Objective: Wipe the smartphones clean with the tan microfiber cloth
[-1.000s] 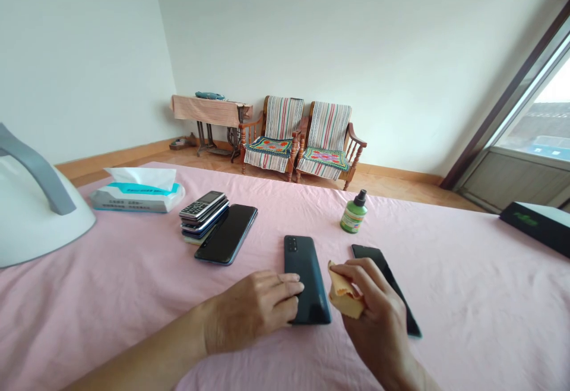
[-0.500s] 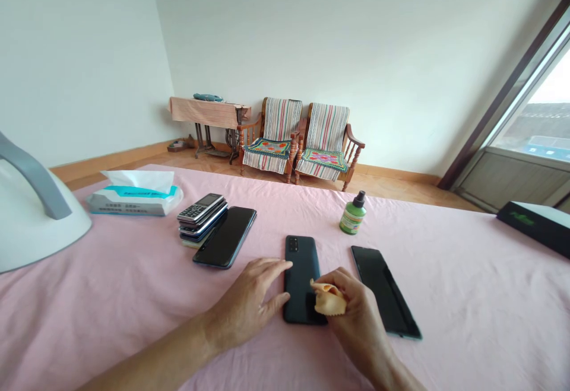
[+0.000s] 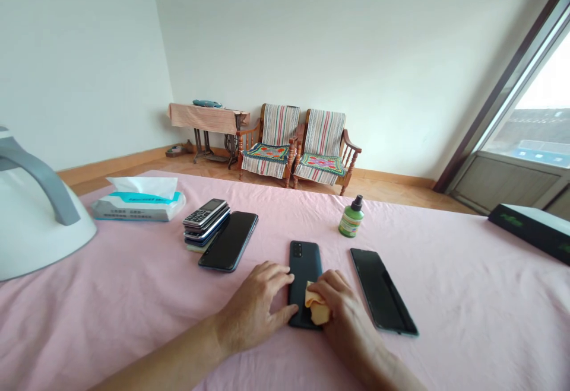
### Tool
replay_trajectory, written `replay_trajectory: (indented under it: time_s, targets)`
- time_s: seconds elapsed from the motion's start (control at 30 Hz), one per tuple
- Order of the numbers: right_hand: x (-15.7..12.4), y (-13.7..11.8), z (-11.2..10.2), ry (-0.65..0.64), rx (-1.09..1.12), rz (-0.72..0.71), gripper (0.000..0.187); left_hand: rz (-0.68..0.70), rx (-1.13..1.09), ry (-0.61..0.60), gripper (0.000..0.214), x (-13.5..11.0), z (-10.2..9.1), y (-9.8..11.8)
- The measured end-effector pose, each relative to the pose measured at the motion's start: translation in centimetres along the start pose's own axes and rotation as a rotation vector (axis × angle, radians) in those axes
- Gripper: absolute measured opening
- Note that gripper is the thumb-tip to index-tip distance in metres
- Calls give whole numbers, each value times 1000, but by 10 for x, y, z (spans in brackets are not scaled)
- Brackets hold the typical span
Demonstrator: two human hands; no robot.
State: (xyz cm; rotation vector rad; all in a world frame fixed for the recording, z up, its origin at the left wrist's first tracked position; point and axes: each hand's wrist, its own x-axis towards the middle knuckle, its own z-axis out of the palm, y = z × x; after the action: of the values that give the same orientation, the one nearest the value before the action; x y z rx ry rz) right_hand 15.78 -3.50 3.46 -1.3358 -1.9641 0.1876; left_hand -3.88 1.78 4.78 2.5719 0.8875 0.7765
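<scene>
A dark phone [image 3: 304,260] lies face down on the pink tablecloth [image 3: 133,308], camera end away from me. My left hand [image 3: 257,307] rests flat against the phone's left edge, fingers spread, steadying it. My right hand [image 3: 342,308] is closed on a small yellow cloth [image 3: 315,310] and presses it onto the near half of that phone. A second black phone [image 3: 382,290] lies screen up just to the right of my right hand.
A green spray bottle [image 3: 351,218] stands behind the phones. To the left lie another black phone [image 3: 229,241], a stack of keypad phones [image 3: 205,222] and a tissue pack [image 3: 139,199]. A white rounded object [image 3: 35,219] fills the left edge; a dark box [image 3: 529,231] sits far right.
My right hand brought the yellow cloth leftward from beside the face-down phone onto its back. My left hand shifted from on top of the phone to its left edge.
</scene>
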Motion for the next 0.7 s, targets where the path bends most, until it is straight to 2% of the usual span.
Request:
replay_trajectory:
  time_s: [0.1,0.2,0.4,0.7]
  targets:
    - [8,1,0,-33,-53,2,33,-6,2,-4,40,0,0,4]
    - [28,14,2,-57,-119,-13,35,-12,10,0,39,1,1,7]
    - [67,41,16,5,-171,10,32,-43,12,-1,42,1,4,5]
    - [51,34,16,-11,-170,-13,25,-76,-35,9,43,1,7,4]
